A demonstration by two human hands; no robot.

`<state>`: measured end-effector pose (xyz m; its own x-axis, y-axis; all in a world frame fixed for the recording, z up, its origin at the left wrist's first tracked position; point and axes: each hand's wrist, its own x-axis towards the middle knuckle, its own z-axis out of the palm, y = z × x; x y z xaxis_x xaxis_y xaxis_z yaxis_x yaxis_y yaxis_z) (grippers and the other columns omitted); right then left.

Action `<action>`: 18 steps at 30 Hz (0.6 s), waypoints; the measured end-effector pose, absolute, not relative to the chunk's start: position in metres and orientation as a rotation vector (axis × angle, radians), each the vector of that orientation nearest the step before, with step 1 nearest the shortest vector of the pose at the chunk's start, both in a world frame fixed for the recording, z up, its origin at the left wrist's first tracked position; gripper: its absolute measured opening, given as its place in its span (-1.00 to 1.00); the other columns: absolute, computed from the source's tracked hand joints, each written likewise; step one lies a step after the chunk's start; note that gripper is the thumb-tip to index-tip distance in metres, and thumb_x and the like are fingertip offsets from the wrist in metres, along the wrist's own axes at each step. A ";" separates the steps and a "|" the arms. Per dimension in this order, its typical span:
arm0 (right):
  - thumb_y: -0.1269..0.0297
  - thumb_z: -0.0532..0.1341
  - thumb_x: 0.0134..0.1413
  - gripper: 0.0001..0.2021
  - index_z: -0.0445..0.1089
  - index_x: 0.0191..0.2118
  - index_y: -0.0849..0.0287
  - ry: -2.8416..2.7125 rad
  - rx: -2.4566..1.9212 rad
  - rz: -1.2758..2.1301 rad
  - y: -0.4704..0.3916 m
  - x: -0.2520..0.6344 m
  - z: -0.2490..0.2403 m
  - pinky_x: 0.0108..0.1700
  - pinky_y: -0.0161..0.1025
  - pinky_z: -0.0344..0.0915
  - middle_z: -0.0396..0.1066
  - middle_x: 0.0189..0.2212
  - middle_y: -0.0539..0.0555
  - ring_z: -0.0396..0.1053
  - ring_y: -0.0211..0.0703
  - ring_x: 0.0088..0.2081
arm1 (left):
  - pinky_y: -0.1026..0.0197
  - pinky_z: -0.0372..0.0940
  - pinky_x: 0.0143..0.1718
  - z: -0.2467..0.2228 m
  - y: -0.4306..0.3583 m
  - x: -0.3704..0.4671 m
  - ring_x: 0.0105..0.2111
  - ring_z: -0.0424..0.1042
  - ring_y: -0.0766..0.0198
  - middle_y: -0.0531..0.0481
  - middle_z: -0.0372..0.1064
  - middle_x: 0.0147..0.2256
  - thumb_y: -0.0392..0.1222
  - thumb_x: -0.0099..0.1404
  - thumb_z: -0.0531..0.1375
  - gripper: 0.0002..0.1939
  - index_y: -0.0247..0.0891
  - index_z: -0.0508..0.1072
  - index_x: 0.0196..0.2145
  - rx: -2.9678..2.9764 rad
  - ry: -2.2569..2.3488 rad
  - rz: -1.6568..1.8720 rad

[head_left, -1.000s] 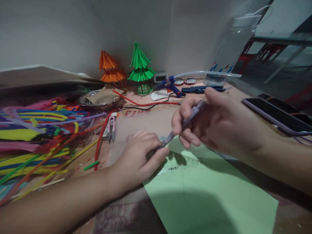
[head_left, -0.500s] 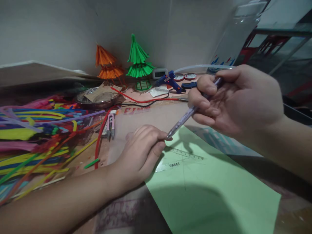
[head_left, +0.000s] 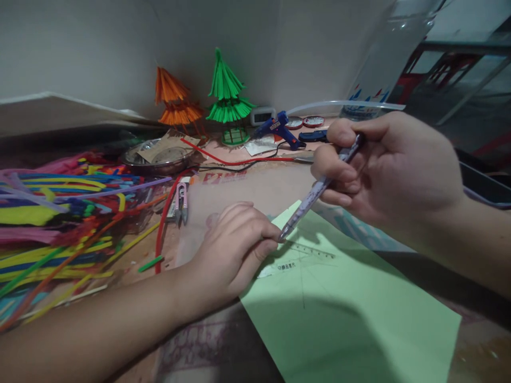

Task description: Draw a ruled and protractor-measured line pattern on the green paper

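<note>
My right hand [head_left: 391, 165] is wrapped round a purple patterned pen [head_left: 307, 206], whose tip points down at the fingertips of my left hand. My left hand [head_left: 243, 244] has its thumb and forefinger pressed together on the near end of a clear ruler [head_left: 315, 252]. The ruler lies on a light green sheet [head_left: 359, 319], which carries thin crossing lines. Part of the ruler is hidden under the left fingers.
Colourful pipe cleaners [head_left: 72, 213] cover the left. Pink snips [head_left: 181, 205] lie beside a red pipe cleaner. Behind stand a metal dish [head_left: 159, 159], orange [head_left: 171, 96] and green [head_left: 227, 96] models, a blue glue gun [head_left: 279, 127] and a plastic bottle [head_left: 375, 69].
My left fingertips have shifted slightly right along the ruler. The pen, in my right hand, has moved a little right and its tip down.
</note>
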<state>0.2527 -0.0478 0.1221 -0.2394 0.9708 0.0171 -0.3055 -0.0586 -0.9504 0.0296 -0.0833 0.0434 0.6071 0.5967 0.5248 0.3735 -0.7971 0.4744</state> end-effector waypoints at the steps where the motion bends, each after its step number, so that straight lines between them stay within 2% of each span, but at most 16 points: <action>1: 0.32 -0.01 0.23 -0.77 0.13 -0.48 0.06 -1.125 -0.847 1.538 -0.048 0.252 0.122 -0.63 -0.31 0.00 0.09 -0.72 -0.05 -0.18 -0.26 -0.66 | 0.06 0.29 0.04 0.043 -0.083 0.030 -0.20 0.43 0.20 0.03 0.45 -0.27 -0.33 0.54 0.11 -0.87 -0.17 0.38 -0.19 2.519 0.783 0.993; 6: 0.32 0.00 0.25 -0.78 0.11 -0.46 0.05 -1.137 -0.864 1.549 -0.048 0.253 0.121 -0.60 -0.27 0.00 0.11 -0.71 -0.04 -0.19 -0.22 -0.65 | 0.08 0.27 0.04 0.045 -0.083 0.030 -0.21 0.41 0.21 0.05 0.42 -0.29 -0.33 0.54 0.11 -0.86 -0.18 0.40 -0.21 2.508 0.789 0.976; 12: 0.32 0.02 0.15 -0.83 0.13 -0.47 0.05 -1.135 -0.876 1.547 -0.049 0.254 0.120 -0.59 -0.27 -0.02 0.11 -0.72 -0.04 -0.21 -0.22 -0.65 | 0.08 0.28 0.03 0.047 -0.082 0.031 -0.21 0.41 0.20 0.04 0.42 -0.31 -0.33 0.53 0.11 -0.85 -0.18 0.39 -0.24 2.491 0.795 0.972; 18: 0.27 -0.01 0.23 -0.77 0.12 -0.48 0.04 -1.154 -0.879 1.584 -0.049 0.254 0.120 -0.59 -0.28 0.04 0.14 -0.71 -0.05 -0.19 -0.21 -0.65 | 0.07 0.31 0.00 0.047 -0.082 0.030 -0.23 0.42 0.19 0.04 0.45 -0.32 -0.32 0.54 0.11 -0.84 -0.17 0.39 -0.24 2.490 0.828 0.949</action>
<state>0.2537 -0.0487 0.1205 -0.2870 0.9578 -0.0166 -0.2777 -0.0998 -0.9555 0.0303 -0.0822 0.0466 0.6049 0.6305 0.4864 0.3966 -0.7682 0.5027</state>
